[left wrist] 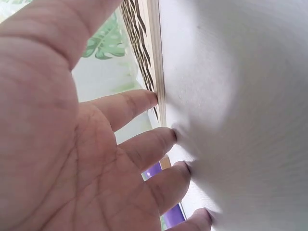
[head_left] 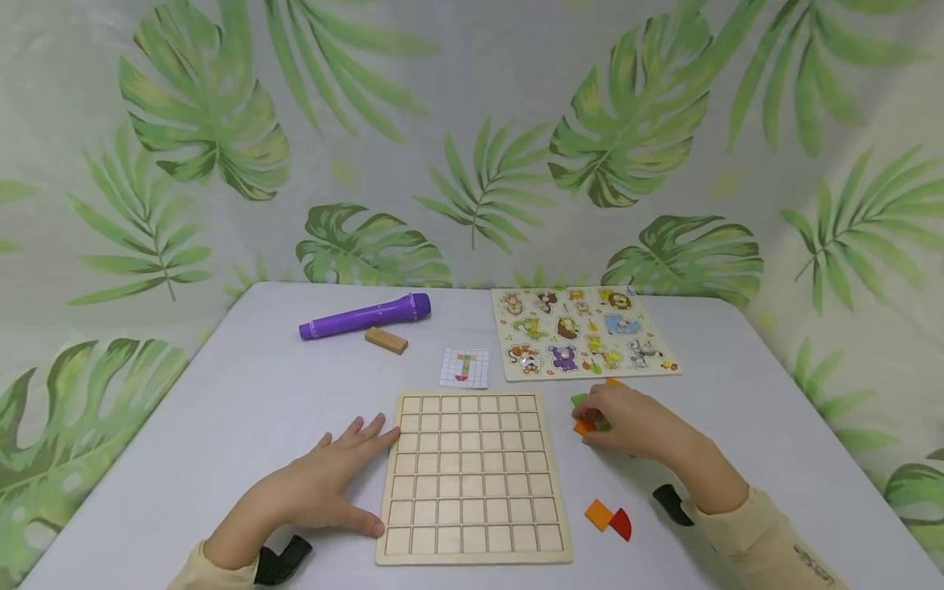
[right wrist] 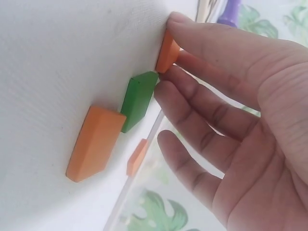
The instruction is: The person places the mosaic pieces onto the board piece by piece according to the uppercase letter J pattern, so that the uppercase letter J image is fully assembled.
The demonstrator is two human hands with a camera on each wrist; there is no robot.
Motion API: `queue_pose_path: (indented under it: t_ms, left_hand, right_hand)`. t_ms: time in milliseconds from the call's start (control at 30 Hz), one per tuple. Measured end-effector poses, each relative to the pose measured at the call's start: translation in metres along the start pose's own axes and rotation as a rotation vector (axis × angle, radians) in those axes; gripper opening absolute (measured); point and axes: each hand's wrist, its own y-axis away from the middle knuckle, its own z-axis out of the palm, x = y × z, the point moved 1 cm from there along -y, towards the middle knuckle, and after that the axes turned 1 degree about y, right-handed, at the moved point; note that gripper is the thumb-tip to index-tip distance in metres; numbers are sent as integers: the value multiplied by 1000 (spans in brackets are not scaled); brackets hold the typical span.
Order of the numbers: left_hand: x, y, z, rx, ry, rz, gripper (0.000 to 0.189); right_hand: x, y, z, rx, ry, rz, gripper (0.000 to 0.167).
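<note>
A wooden grid board (head_left: 472, 463) lies flat on the table. My left hand (head_left: 317, 483) is spread at its left side, with the thumb and index fingertip touching the edge; in the left wrist view the other fingertips rest on the cloth. Right of the board, my right hand (head_left: 634, 422) pinches an orange tile (right wrist: 168, 53) between thumb and fingers, low at the tabletop. Beside those fingers lie a green tile (right wrist: 139, 98) and another orange tile (right wrist: 94, 144). Nearer the front, an orange square (head_left: 599, 515) touches a red quarter-circle piece (head_left: 622, 524).
Behind the board is a small pattern card (head_left: 465, 368) with a coloured figure. A purple toy microphone (head_left: 365, 316) and a small wooden block (head_left: 387, 341) lie back left. At the back right sits an animal peg puzzle (head_left: 583, 332). A leaf-print curtain (head_left: 479, 205) hangs behind.
</note>
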Motion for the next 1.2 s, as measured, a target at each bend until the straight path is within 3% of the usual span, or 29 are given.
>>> queue_pose_path:
  t_ms: [400, 767, 933, 1200]
  left_hand:
    - [0, -1, -2, 11, -24, 7, 123]
    - [0, -1, 0, 11, -5, 11, 123]
    - [0, -2, 0, 12, -16, 14, 123]
    - [0, -1, -1, 7, -5, 16, 122]
  right_hand:
    - [2, -3, -3, 42, -54, 9, 27]
    - [-4, -2, 1, 103, 60, -52, 23]
    - [-13, -9, -4, 125, 26, -84, 21]
    - [-38, -25, -9, 72, -67, -150, 20]
